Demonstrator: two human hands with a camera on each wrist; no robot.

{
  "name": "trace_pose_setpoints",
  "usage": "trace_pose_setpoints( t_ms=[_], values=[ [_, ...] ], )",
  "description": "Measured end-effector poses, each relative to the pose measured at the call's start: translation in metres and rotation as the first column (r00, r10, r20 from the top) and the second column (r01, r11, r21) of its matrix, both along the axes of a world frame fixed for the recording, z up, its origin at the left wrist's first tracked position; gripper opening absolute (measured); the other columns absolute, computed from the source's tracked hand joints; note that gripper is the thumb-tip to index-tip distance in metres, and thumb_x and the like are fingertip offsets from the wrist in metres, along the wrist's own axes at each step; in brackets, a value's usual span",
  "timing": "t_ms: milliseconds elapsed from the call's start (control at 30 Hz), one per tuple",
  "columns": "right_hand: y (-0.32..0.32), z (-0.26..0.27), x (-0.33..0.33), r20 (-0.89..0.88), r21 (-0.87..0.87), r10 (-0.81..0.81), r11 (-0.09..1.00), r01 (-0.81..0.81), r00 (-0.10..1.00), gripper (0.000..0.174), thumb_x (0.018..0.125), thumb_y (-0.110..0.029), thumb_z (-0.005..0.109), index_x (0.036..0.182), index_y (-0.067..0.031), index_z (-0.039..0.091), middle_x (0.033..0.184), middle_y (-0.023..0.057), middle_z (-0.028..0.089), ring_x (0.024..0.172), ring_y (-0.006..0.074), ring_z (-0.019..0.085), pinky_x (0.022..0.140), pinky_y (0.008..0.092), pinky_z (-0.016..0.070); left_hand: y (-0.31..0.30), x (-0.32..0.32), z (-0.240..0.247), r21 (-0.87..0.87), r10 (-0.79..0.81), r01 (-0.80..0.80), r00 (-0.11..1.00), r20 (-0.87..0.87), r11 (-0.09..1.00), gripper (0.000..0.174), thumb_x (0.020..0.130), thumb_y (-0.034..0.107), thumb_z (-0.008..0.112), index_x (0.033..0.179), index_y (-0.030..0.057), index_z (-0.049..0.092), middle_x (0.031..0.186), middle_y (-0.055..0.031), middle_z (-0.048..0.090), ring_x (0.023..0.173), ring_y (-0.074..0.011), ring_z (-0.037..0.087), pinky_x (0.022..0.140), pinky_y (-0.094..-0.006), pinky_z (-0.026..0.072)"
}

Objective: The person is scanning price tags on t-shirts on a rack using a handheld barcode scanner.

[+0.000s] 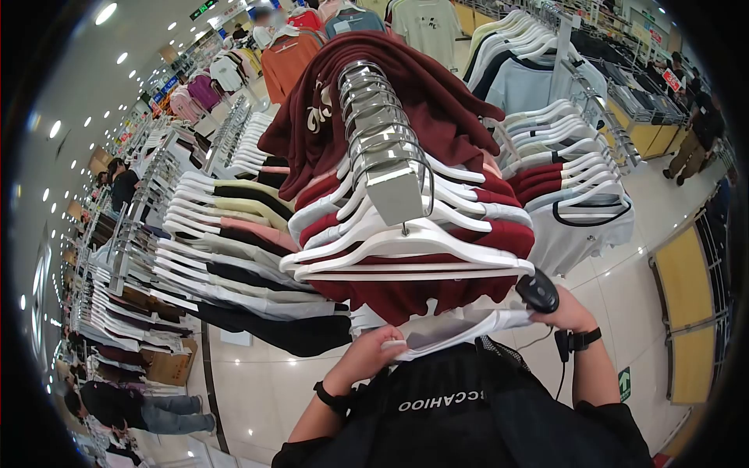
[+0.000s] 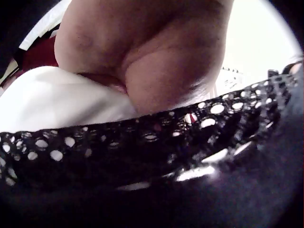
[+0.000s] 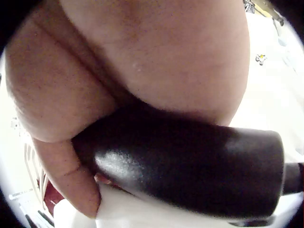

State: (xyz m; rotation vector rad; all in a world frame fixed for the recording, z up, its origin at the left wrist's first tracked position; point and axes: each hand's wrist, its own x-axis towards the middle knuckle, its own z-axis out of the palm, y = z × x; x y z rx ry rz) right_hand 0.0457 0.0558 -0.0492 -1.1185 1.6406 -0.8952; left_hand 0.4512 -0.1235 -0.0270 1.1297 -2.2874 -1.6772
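Note:
A white garment (image 1: 460,331) is stretched between the two hands, low in front of the body. The left hand (image 1: 374,351) pinches its edge at one side; in the left wrist view white cloth (image 2: 61,102) passes under that hand (image 2: 147,52). At the other side the right hand (image 1: 568,310) grips a black handheld device (image 1: 538,292) with a cable and also holds the cloth. The right wrist view shows the device (image 3: 190,161) in the palm of the right hand (image 3: 128,61), with white fabric (image 3: 137,209) below. White hangers (image 1: 413,248) with dark red garments hang just beyond.
A metal rail end (image 1: 392,191) points towards the body, with a maroon garment (image 1: 406,86) draped over it. Racks of hung clothes stand on both sides. A person (image 1: 148,409) is at the lower left, another (image 1: 694,140) at the right. Yellow shelving (image 1: 686,281) stands right.

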Motion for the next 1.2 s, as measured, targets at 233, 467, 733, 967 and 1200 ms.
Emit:
trace_pose_setpoints(
  t_ms=[233,467,733,967,1200],
  values=[
    [-0.005,0.025,0.049,0.209,-0.096,0.127,0.989,-0.109,0.97,0.049,0.069,-0.004,0.083,0.115,-0.0034,0.064,0.104,0.0053,0.069,0.093,0.0145,0.062,0.088,0.0327,0.0504,-0.007,0.015,0.003,-0.106,-0.26,0.276,0.955,0.142,0.955,0.02,0.088,0.028,0.074,0.097,0.0111,0.073,0.084,-0.0087,0.069,0.076,-0.0198,0.065,0.069,-0.0312,0.0499],
    [-0.051,0.096,0.13,0.112,-0.517,0.139,0.854,-0.062,0.984,0.044,0.075,-0.01,0.083,0.114,-0.0036,0.065,0.105,0.0087,0.07,0.094,0.0208,0.068,0.084,0.033,0.0522,0.002,-0.033,0.035,-0.116,-0.134,0.081,0.809,-0.573,0.99,0.043,0.08,0.029,0.083,0.101,0.0019,0.056,0.118,-0.0142,0.057,0.11,-0.0259,0.056,0.088,-0.0366,0.0472],
    [-0.077,0.121,0.158,0.084,-0.589,0.337,0.776,-0.226,0.938,0.03,0.08,-0.002,0.077,0.107,-0.003,0.064,0.111,0.0111,0.063,0.093,0.0199,0.065,0.083,0.033,0.0525,0.013,-0.029,0.074,-0.369,-0.246,0.091,0.884,-0.397,0.925,0.03,0.071,0.0,0.075,0.098,0.0041,0.061,0.105,-0.0125,0.07,0.094,-0.029,0.069,0.078,-0.0355,0.0535],
    [-0.118,0.092,0.161,0.183,-0.345,0.665,0.733,-0.586,0.724,0.04,0.082,-0.014,0.078,0.118,-0.0019,0.063,0.105,0.0082,0.071,0.094,0.0161,0.065,0.086,0.0326,0.0518,0.016,-0.029,0.145,-0.151,-0.363,0.423,0.483,-0.797,0.893,0.029,0.083,0.004,0.074,0.08,0.0098,0.046,0.106,-0.0201,0.072,0.092,-0.0338,0.07,0.081,-0.0363,0.0547],
    [-0.141,0.06,0.168,0.355,-0.261,0.882,0.412,-0.873,0.31,0.089,0.073,-0.028,0.087,0.147,-0.0042,0.041,0.129,0.0085,0.062,0.114,0.0129,0.057,0.1,0.0335,0.0449,-0.007,0.009,0.176,0.176,0.16,0.093,0.158,-0.974,0.98,0.017,0.105,0.031,0.048,0.113,0.0157,0.049,0.078,-0.0029,0.056,0.079,-0.027,0.064,0.086,-0.0475,0.0517]
  ],
)
